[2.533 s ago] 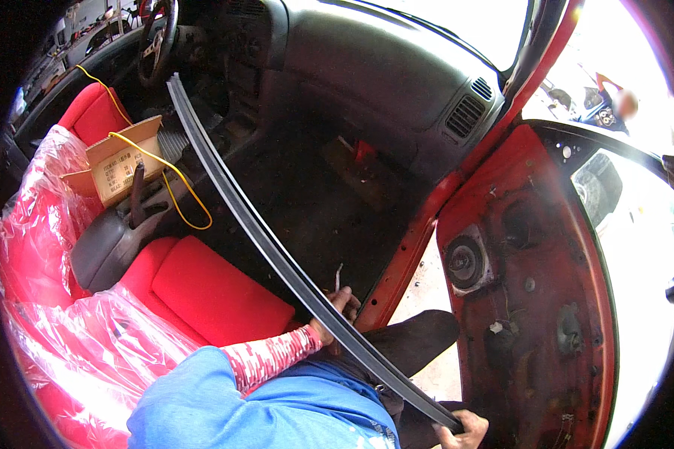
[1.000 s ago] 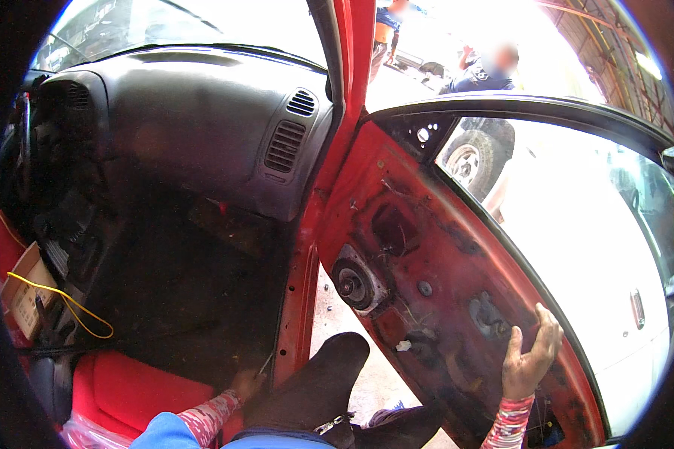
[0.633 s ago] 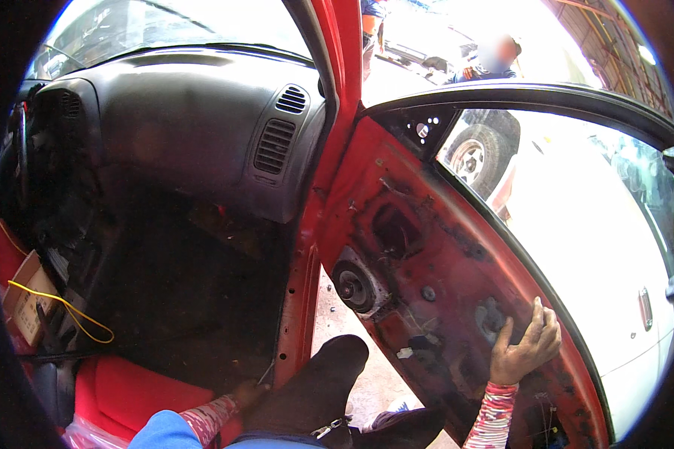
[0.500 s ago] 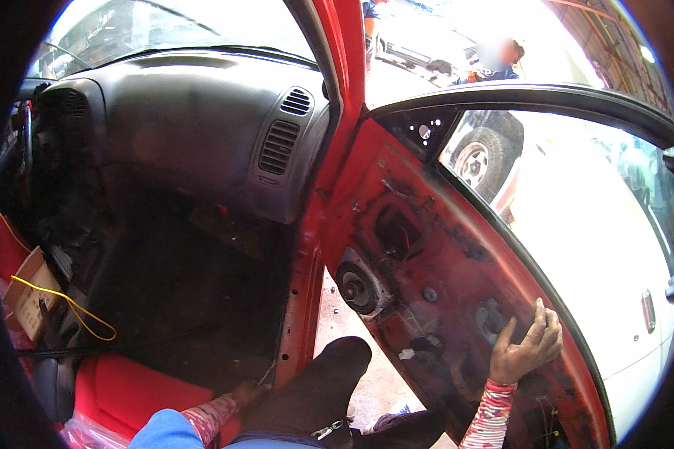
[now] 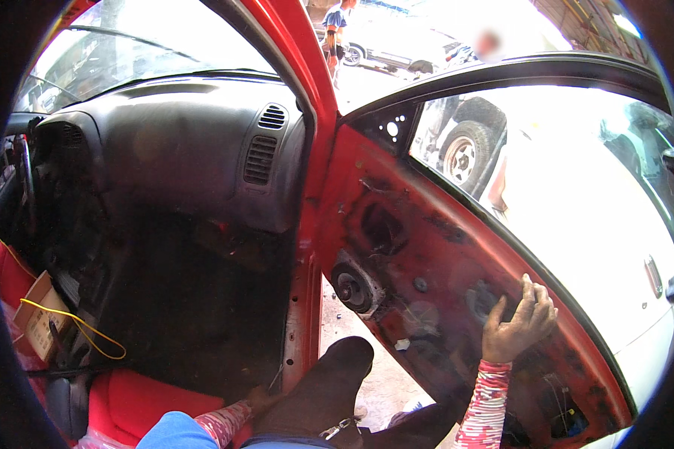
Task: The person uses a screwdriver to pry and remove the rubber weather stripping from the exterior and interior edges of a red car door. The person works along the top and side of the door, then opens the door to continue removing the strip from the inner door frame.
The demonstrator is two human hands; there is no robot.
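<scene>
My right hand (image 5: 518,328) lies against the bare inner side of the red car door (image 5: 442,254), close below the window edge. Its fingers are spread and hold nothing. Low by the red door sill, my left hand (image 5: 263,399) is closed around a thin metal rod (image 5: 280,376); the hand is dark and partly hidden beside my thigh, so the rod's kind does not show. The door stands open, its trim panel off. A round speaker (image 5: 354,289) is set in its lower front corner, and a white clip (image 5: 403,345) sits farther along.
The dark dashboard (image 5: 176,142) with air vents fills the upper left. On the red seat (image 5: 150,400) side lie an open cardboard box (image 5: 43,310) and a yellow cable (image 5: 90,329). Beyond the door window stands a white vehicle (image 5: 577,194). Two people are farther off.
The view has shifted, showing more of the person in the far background. My right hand stays at the door, and my left hand stays low by the sill with the rod.
</scene>
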